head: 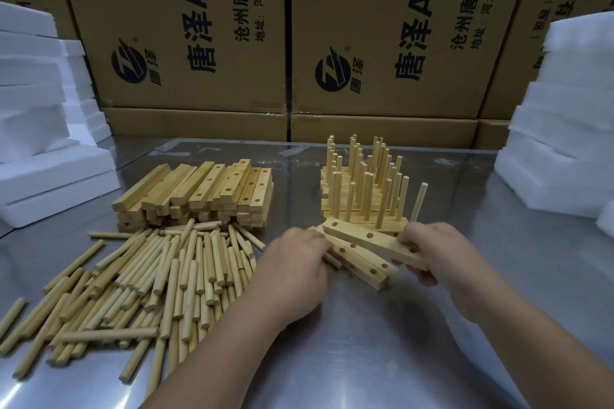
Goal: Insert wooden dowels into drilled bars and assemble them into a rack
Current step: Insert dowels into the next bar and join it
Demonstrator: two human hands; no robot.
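Head view: right hand (432, 249) clenched round the near end of a drilled bar (368, 237), held above two more bars (362, 264) on the steel table (365, 342). One dowel (419, 202) rises just behind its fingers; seated or merely pinched, cannot tell. Left hand (299, 262) curled over spare dowels (333, 261). Best practice: steady the bar, square each dowel to its hole, press straight down without rocking. Finished bars (362, 189) stand just behind.

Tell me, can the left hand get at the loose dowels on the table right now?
Probably yes. The dowel pile lies just beside the left hand with nothing between, though that hand is busy gripping drilled bars, while the right hand holds the top bar.
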